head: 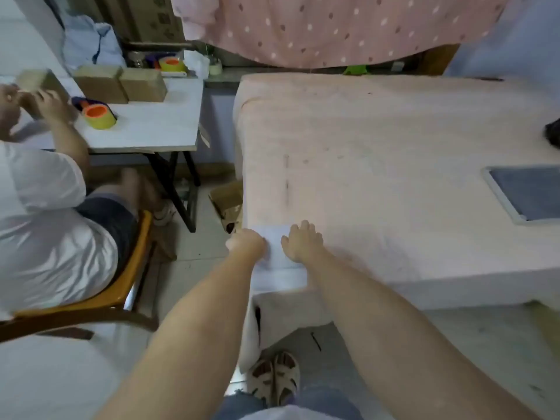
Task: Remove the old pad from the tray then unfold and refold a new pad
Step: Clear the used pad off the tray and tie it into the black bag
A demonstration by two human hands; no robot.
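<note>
Left hand point(247, 244) curled on the near-left edge of a white folded pad point(277, 250); whether it grips, cannot tell. Right hand point(301, 242) flat, fingers spread, pressing the pad's right side. Pad lies between both hands at the near corner of the pink-covered surface point(378, 147). Far right of the right hand: grey tray point(528, 192). No readable writing.

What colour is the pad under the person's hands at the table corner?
White, or very pale. The pad lies on the pink-covered table; the head view, the only one, shows it.
</note>
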